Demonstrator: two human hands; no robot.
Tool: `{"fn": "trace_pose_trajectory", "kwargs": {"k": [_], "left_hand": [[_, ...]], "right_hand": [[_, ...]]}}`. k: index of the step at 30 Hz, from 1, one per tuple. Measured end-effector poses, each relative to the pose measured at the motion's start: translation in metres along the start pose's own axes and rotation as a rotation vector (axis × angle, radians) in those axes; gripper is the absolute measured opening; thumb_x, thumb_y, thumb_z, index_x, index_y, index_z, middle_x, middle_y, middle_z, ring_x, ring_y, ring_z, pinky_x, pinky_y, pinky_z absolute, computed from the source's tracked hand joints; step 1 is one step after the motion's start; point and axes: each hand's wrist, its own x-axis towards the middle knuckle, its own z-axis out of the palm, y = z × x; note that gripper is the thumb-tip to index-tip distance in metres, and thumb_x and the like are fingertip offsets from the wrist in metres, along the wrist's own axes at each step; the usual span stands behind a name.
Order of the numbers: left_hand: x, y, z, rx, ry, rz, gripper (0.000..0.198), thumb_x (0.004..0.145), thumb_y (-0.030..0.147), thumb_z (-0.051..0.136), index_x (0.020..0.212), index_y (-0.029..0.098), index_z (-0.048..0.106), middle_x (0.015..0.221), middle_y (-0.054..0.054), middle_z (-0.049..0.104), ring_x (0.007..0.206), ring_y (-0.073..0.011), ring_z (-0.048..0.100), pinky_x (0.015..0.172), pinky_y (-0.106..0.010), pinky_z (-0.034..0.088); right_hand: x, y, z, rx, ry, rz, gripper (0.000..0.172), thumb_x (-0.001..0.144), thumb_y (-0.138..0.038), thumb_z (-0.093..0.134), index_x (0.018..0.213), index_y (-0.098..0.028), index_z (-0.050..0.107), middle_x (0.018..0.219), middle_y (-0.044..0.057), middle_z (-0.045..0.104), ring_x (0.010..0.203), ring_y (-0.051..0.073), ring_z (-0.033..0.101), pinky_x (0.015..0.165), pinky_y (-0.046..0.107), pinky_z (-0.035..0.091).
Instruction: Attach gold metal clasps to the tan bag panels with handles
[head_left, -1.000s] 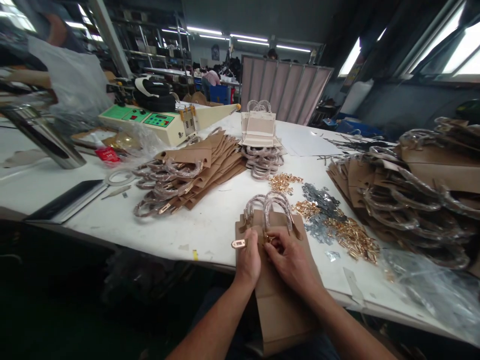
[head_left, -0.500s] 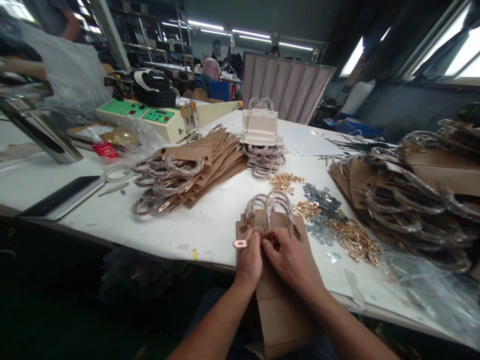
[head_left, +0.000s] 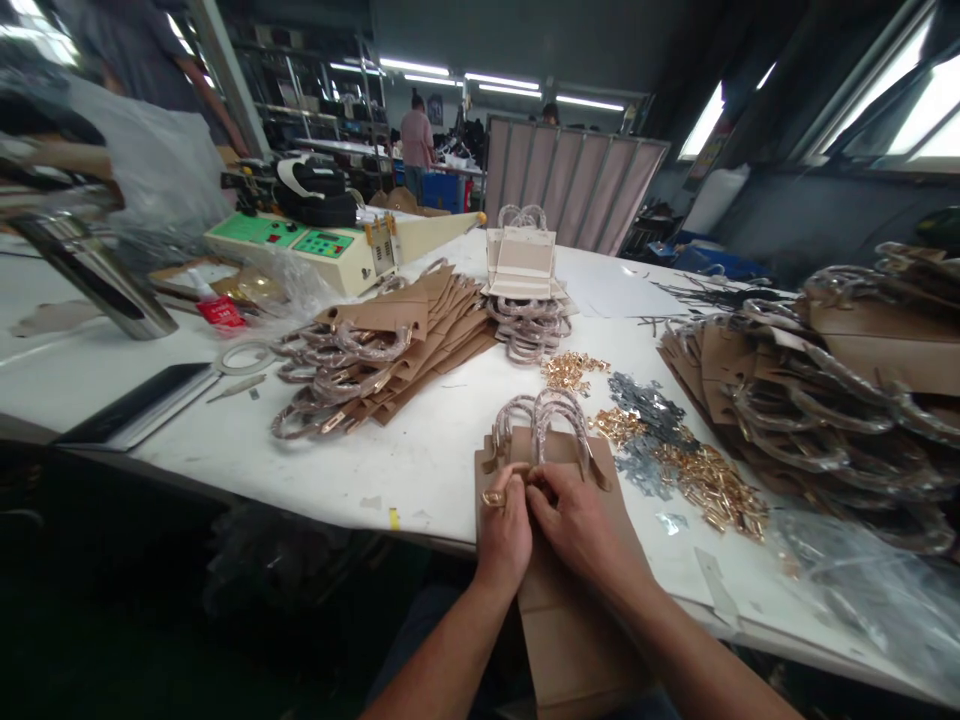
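The left hand (head_left: 506,535) and the right hand (head_left: 585,525) are close together over a brown bag (head_left: 577,640); it lies at the near edge of the white counter (head_left: 322,490), its upper part on the top and its lower part reaching down towards the lap; the left fingers are closed on a gold metal piece (head_left: 492,498), which pokes out at their side, and they press against the bag; the right fingers bend in towards the thumb just beside them, though I cannot tell whether they grip anything; two handles (head_left: 559,408) in clear wrap stand up from the bag, just beyond the hands.

On the right lies crumpled clear plastic (head_left: 862,575); past the right hand, gold fittings (head_left: 712,490) lie in loose heaps beside and between grey metal plates (head_left: 645,400); a dark notebook (head_left: 142,400) lies at the left, near a ring of tape (head_left: 246,357); stacked brown bags with wrapped handles form a left pile (head_left: 427,330) and a larger right pile (head_left: 862,340); farther back stand a pale machine with green panels (head_left: 322,245) and a pale stack (head_left: 523,262); beyond the counter is a pink screen (head_left: 570,185), and a person in a pink top (head_left: 416,140) stands farther off.
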Motion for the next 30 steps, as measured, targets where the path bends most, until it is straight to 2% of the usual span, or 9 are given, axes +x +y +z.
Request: {"fn": "trace_pose_trajectory", "kwargs": {"k": [5,10,12,16,19,24,27,30], "left_hand": [[0.001,-0.002,-0.008,-0.028,-0.029,-0.063,0.036,0.096,0.043,0.044,0.107,0.023,0.071,0.117,-0.008,0.074,0.116,-0.0279,0.063,0.106,-0.039,0.047],[0.011,-0.026,-0.009,-0.040,0.016,-0.080,0.047,0.088,0.057,0.049,0.108,0.023,0.074,0.124,-0.010,0.071,0.128,-0.0303,0.059,0.115,-0.041,0.042],[0.014,-0.039,-0.007,-0.049,0.041,-0.071,0.049,0.087,0.058,0.049,0.110,0.023,0.074,0.127,-0.010,0.071,0.131,-0.0306,0.057,0.117,-0.042,0.040],[0.020,-0.053,-0.003,-0.060,0.037,-0.027,0.046,0.088,0.056,0.046,0.105,0.025,0.076,0.123,-0.009,0.073,0.127,-0.0307,0.060,0.113,-0.041,0.044],[0.022,-0.049,-0.004,-0.043,0.051,-0.017,0.044,0.087,0.054,0.046,0.099,0.025,0.077,0.116,-0.010,0.074,0.125,-0.0317,0.061,0.111,-0.041,0.046],[0.026,-0.036,-0.010,-0.032,0.031,0.001,0.039,0.090,0.046,0.046,0.101,0.025,0.077,0.116,-0.008,0.075,0.123,-0.0297,0.062,0.109,-0.039,0.048],[0.030,-0.030,-0.015,-0.021,-0.024,-0.024,0.036,0.087,0.046,0.052,0.100,0.024,0.077,0.115,-0.008,0.074,0.123,-0.0296,0.062,0.108,-0.038,0.048],[0.030,-0.019,-0.014,-0.072,-0.080,-0.095,0.036,0.081,0.043,0.059,0.102,0.020,0.076,0.116,-0.010,0.074,0.123,-0.0306,0.062,0.112,-0.041,0.045]], "right_hand": [[-0.003,0.007,0.016,0.127,0.037,0.052,0.022,0.097,-0.039,0.050,0.109,-0.027,0.065,0.088,0.005,0.074,0.078,0.027,0.071,0.074,0.038,0.055],[-0.003,0.013,0.022,0.227,0.062,0.020,0.025,0.094,-0.049,0.052,0.095,-0.030,0.069,0.092,0.006,0.076,0.085,0.031,0.073,0.078,0.041,0.059],[-0.003,0.017,0.021,0.222,0.076,0.006,0.025,0.091,-0.050,0.055,0.094,-0.030,0.069,0.091,0.006,0.077,0.083,0.031,0.073,0.077,0.041,0.060],[0.001,0.026,0.024,0.213,0.061,0.022,0.023,0.088,-0.049,0.056,0.088,-0.030,0.068,0.087,0.005,0.077,0.080,0.030,0.074,0.075,0.039,0.060],[0.005,0.031,0.031,0.189,0.063,0.005,0.021,0.089,-0.046,0.054,0.085,-0.030,0.066,0.086,0.004,0.076,0.080,0.029,0.073,0.076,0.039,0.059],[0.011,0.035,0.039,0.133,0.089,-0.006,0.019,0.091,-0.041,0.050,0.090,-0.029,0.065,0.088,0.006,0.076,0.082,0.030,0.073,0.078,0.040,0.057],[0.009,0.023,0.035,0.162,0.131,-0.004,0.019,0.092,-0.036,0.050,0.093,-0.028,0.067,0.090,0.006,0.077,0.085,0.029,0.073,0.079,0.039,0.056],[-0.007,0.004,0.021,0.281,0.195,-0.030,0.019,0.094,-0.031,0.052,0.100,-0.028,0.070,0.094,0.004,0.076,0.087,0.025,0.072,0.080,0.034,0.054]]}}
